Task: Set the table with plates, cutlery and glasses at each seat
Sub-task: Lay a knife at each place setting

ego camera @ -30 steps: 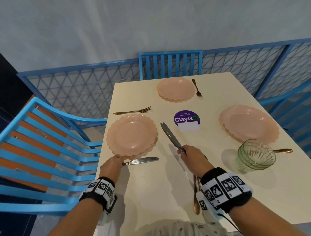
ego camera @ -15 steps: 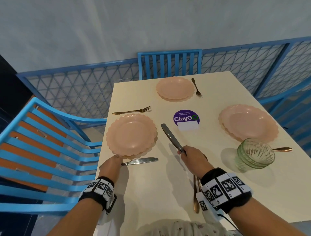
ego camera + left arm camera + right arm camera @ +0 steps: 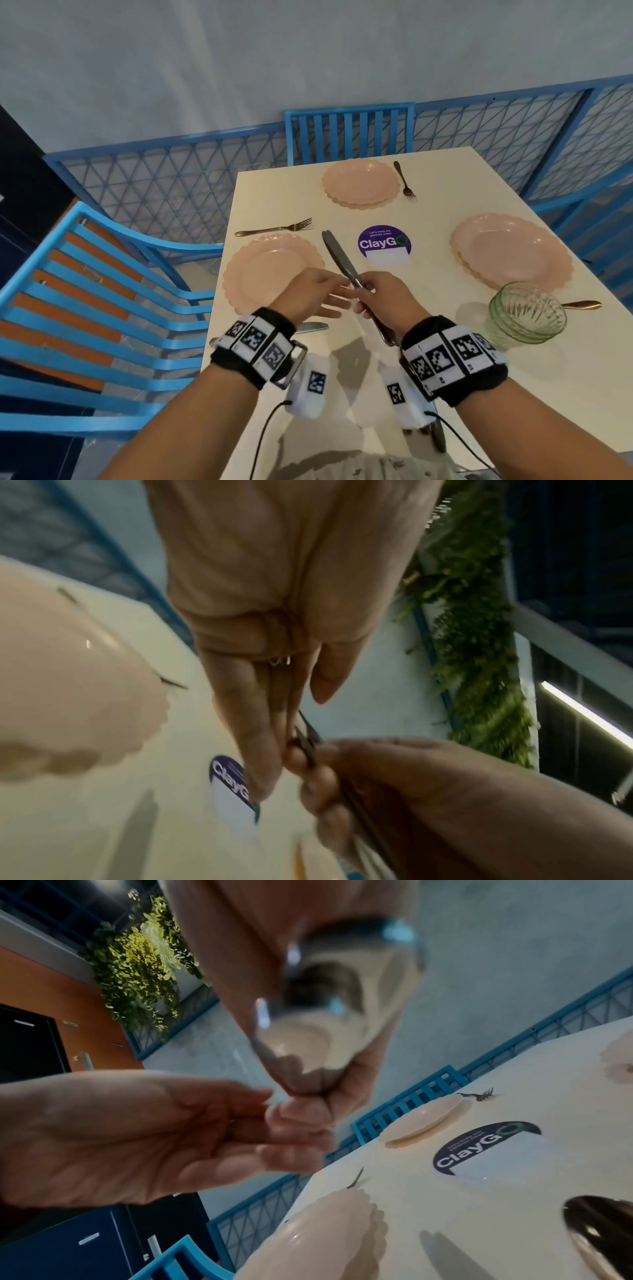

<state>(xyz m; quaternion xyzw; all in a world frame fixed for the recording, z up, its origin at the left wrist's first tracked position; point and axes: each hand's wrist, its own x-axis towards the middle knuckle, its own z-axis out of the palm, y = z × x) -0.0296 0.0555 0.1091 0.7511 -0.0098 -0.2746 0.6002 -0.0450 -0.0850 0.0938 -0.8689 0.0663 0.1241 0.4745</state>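
Cream table (image 3: 342, 394), blue chair (image 3: 85, 308) at its left edge, another blue chair (image 3: 349, 137) at the far edge. Three pink scalloped plates: left-edge plate (image 3: 270, 270), far-edge plate (image 3: 359, 183), right-edge plate (image 3: 510, 251). Green ribbed glass (image 3: 525, 313) near the right edge, just in front of the right-edge plate, gold utensil handle (image 3: 582, 304) poking out behind it. Purple ClayGo sticker (image 3: 383, 245) mid-table. Gold fork (image 3: 274, 229) beyond the left-edge plate, dark fork (image 3: 404, 180) right of the far-edge plate. Table knife (image 3: 313, 327) lies near side of the left-edge plate, mostly hidden by the left wrist. Right hand (image 3: 387, 298) grips a bunch of cutlery (image 3: 339, 260), blades pointing up over the table. Left hand (image 3: 308, 294) touches it, fingertips (image 3: 260, 783) at the knife necks; whether pinching, cannot tell.
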